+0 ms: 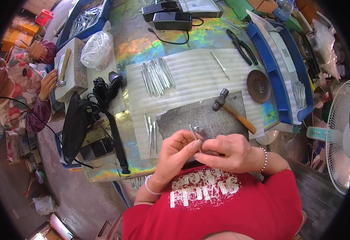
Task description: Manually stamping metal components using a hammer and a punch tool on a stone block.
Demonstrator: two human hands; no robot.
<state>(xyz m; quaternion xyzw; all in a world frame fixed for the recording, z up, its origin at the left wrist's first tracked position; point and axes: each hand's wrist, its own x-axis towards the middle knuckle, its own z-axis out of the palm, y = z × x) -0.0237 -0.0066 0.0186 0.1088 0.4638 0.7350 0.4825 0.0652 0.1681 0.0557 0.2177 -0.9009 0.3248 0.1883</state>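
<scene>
Partly hidden between left hand (177,151) and right hand (227,151), both pinching it: thin metal strip (193,132), lower end unseen.

Grey stone slab (207,116) lies on ridged white mat (191,76) on the tabletop (143,44). Wooden-handled hammer (233,109) rests on the slab's far right. Bundle of metal rods (157,77) lies far left on the mat; black-handled pliers (242,47) far right. Blue plastic tray (281,100) sits right.
</scene>
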